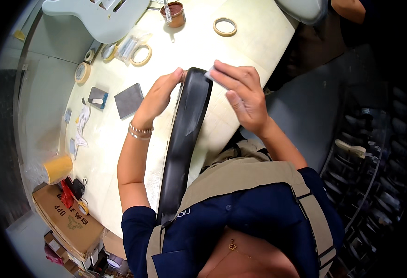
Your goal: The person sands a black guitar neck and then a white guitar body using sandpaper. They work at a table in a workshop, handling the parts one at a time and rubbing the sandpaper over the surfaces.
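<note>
The long black neck-shaped piece [183, 139] runs from your chest out over the near edge of the workbench [240, 41], its rounded far end resting about mid-bench. Its glossy black face is turned up, with a few pale scuffs showing partway along.

Your left hand [159, 95] is cupped against the left side of that far end, fingers curled on the edge to steady it. Your right hand [240, 92] is closed on a small pale pad [211, 74], most likely a scrap of abrasive or a wipe, though too little of it shows to be sure, and presses it to the right corner of the tip.

You look to be in the middle of rubbing down the end of the piece, with the long face below your hands not yet under the pad. The next stroke calls for a firm left-hand brace, since the piece overhangs the bench edge and could pivot, and for even, light pressure from the pad so the rounded corner is not cut through.

Left of the piece a grey square sheet [129, 100] lies flat, with a small block [98, 97] just beside it. Rolls of masking tape [141, 54] sit toward the far left edge, one more ring [225, 27] near the far edge, next to a brown pot [174, 14]. A pale guitar body [97, 16] lies at the far left corner.
</note>
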`<control>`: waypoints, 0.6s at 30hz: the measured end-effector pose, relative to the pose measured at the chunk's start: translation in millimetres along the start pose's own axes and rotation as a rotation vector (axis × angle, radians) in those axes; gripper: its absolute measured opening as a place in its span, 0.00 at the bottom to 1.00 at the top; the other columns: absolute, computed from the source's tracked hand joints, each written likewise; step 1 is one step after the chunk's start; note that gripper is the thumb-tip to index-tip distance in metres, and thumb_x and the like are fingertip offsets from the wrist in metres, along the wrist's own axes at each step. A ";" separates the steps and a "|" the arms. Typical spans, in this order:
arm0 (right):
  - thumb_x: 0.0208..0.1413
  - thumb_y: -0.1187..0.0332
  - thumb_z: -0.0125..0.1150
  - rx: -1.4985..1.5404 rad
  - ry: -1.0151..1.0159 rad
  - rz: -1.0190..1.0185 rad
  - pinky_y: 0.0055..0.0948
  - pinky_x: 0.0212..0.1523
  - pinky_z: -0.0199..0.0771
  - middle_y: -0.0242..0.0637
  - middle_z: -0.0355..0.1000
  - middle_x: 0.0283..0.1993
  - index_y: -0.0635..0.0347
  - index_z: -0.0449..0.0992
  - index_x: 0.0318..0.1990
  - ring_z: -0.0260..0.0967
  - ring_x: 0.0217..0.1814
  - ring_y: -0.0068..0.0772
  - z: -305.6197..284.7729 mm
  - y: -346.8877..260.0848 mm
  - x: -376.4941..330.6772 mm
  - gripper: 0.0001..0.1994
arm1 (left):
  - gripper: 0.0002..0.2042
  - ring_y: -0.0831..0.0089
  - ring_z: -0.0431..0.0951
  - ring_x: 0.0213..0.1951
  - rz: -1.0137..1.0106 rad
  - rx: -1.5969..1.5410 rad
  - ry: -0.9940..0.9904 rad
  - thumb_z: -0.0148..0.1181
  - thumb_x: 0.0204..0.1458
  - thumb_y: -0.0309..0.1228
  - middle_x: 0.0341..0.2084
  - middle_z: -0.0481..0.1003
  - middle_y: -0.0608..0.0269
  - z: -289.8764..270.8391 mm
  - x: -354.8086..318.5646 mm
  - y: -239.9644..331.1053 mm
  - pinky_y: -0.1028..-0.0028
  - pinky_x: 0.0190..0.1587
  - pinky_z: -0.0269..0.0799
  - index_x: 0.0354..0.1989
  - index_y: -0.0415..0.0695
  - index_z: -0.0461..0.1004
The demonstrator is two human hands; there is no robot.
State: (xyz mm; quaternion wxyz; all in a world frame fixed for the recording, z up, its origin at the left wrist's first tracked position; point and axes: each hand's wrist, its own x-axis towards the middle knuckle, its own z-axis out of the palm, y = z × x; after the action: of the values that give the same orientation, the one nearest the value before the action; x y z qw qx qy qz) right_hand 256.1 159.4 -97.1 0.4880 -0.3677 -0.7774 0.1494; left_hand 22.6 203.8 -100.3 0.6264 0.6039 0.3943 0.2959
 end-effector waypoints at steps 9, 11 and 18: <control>0.54 0.71 0.59 -0.116 -0.099 -0.098 0.26 0.45 0.61 0.30 0.74 0.57 0.55 0.79 0.52 0.58 0.39 0.33 -3.9 -1.4 2.9 0.17 | 0.31 0.80 0.73 0.38 -0.038 -0.148 0.065 0.33 0.68 0.51 0.37 0.78 0.63 25.4 -23.3 -14.2 0.80 0.45 0.69 0.47 0.34 0.76; 0.59 0.70 0.55 -0.073 -0.123 -0.102 0.27 0.47 0.60 0.33 0.74 0.58 0.58 0.79 0.52 0.59 0.40 0.32 -6.5 5.5 2.6 0.15 | 0.31 0.81 0.74 0.37 -0.037 -0.166 0.077 0.32 0.68 0.51 0.36 0.78 0.63 27.6 -22.8 -15.0 0.80 0.43 0.69 0.47 0.34 0.76; 0.60 0.69 0.55 -0.101 -0.091 -0.017 0.27 0.47 0.61 0.35 0.75 0.57 0.54 0.79 0.52 0.60 0.39 0.32 -8.0 27.3 15.5 0.14 | 0.32 0.69 0.78 0.45 -0.048 -0.205 -0.017 0.28 0.68 0.50 0.47 0.77 0.54 23.6 -20.4 -16.6 0.73 0.52 0.71 0.54 0.34 0.72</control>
State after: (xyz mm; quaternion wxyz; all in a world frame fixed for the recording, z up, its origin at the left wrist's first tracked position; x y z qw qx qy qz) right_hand 270.8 188.3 -99.3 0.4341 -0.3779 -0.8086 0.1221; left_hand 30.4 172.6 -114.9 0.6952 0.5294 0.3709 0.3143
